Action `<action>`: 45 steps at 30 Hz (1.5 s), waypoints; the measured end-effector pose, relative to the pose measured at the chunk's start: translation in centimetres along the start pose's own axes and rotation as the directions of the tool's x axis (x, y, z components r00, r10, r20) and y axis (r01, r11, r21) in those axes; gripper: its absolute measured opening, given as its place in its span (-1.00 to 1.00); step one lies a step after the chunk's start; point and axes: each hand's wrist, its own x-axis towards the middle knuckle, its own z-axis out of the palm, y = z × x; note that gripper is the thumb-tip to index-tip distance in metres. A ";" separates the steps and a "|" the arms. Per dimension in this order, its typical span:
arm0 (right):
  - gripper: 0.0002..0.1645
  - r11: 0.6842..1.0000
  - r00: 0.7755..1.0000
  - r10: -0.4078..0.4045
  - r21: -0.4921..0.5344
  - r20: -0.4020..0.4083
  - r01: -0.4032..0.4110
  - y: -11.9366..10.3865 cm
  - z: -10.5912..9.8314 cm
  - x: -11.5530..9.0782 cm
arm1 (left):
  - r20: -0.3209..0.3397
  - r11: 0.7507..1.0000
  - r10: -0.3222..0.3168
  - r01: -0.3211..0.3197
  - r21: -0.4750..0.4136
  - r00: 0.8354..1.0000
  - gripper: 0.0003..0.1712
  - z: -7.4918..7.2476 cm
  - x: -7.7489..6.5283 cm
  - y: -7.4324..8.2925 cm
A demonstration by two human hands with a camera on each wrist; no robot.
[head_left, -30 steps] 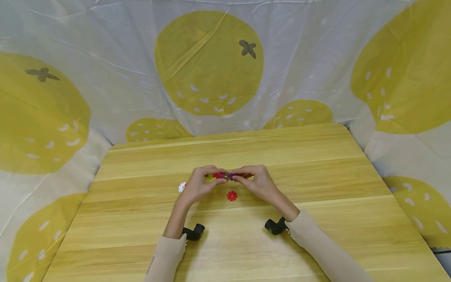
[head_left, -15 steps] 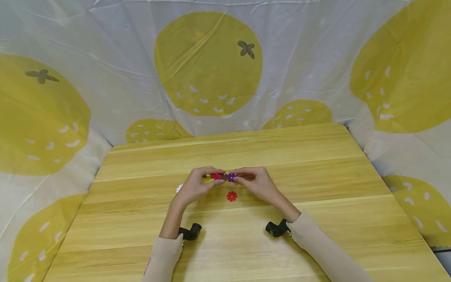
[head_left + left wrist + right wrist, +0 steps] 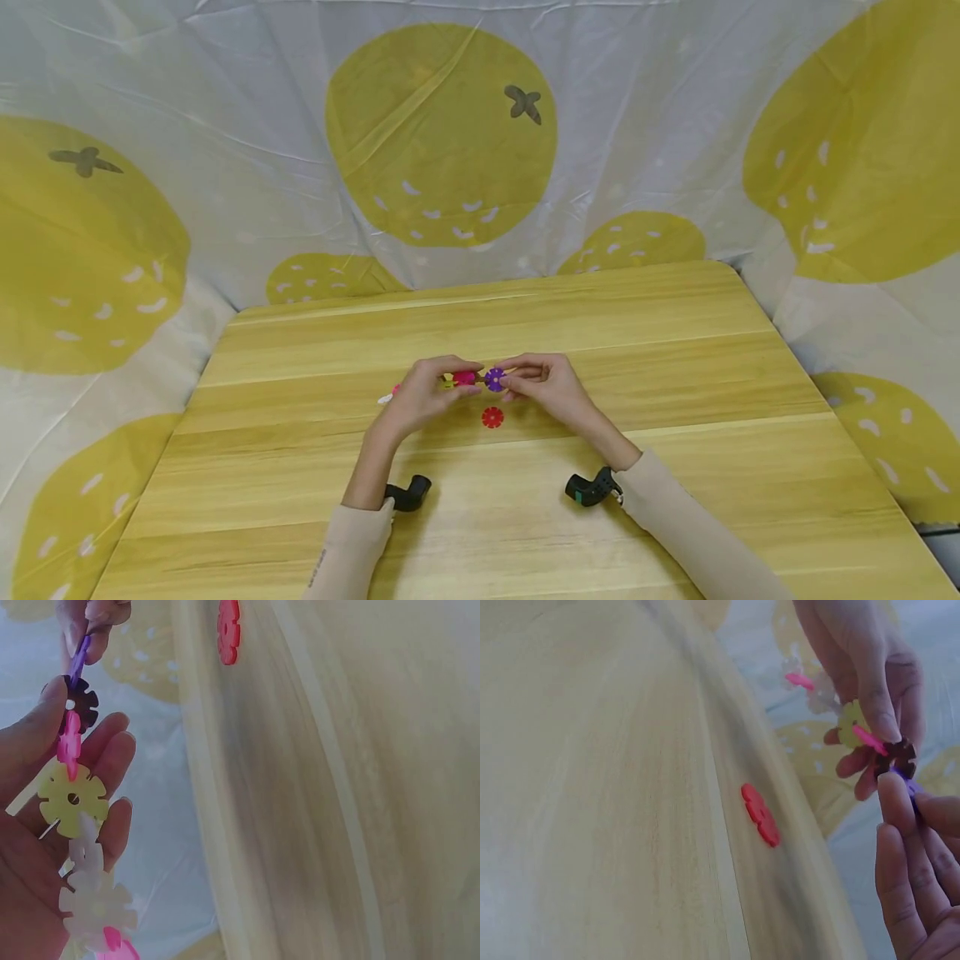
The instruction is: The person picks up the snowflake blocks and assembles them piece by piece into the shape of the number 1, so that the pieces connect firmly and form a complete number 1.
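A chain of notched plastic snowflake discs spans both hands above the table. My left hand [image 3: 418, 398] pinches it between thumb and fingers around the brown disc [image 3: 84, 703] and pink disc [image 3: 69, 742]. From there a yellow disc [image 3: 73, 799] and whitish discs [image 3: 97, 907] trail along the palm, with another pink piece at the tail. On the other side, my right hand [image 3: 551, 390] pinches a purple disc [image 3: 494, 380], which meets the brown disc's edge; how deep the slots sit is hidden. A loose red disc [image 3: 492, 417] lies on the table below the hands.
The wooden table [image 3: 480, 533] reaches back to a patterned curtain [image 3: 630, 150]. Black wrist cameras stick out inward from the left wrist [image 3: 409, 493] and right wrist [image 3: 590, 487].
The purple disc has turned from nearly edge-on to face the head camera, and more of it shows. Both hands stay in nearly the same place; the red disc has not moved.
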 end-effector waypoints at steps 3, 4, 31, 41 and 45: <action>-0.69 1.000 1.000 0.024 0.018 -0.006 -0.024 0.3 0.0 0.1 | 0.004 1.000 0.010 -0.010 0.021 1.000 -0.64 0.2 0.1 0.0; -0.70 0.999 0.999 0.031 0.022 -0.009 -0.031 0.3 -0.1 0.1 | 0.004 1.000 0.013 -0.013 0.027 1.000 -0.63 0.3 0.1 0.0; -0.63 0.988 0.993 0.101 0.124 -0.065 -0.092 0.8 0.7 0.3 | -0.098 0.995 0.101 -0.100 0.011 0.990 -0.62 1.3 0.6 0.1; -0.61 0.970 0.980 0.194 -0.160 0.049 -0.184 1.1 -0.2 0.1 | -0.093 1.000 0.007 -0.005 0.025 0.996 -0.62 0.6 0.2 -0.4; -0.63 0.937 0.984 0.149 -0.331 0.100 -0.108 1.4 -0.2 0.0 | -0.084 1.000 -0.019 0.020 0.013 0.996 -0.62 0.5 0.1 -0.6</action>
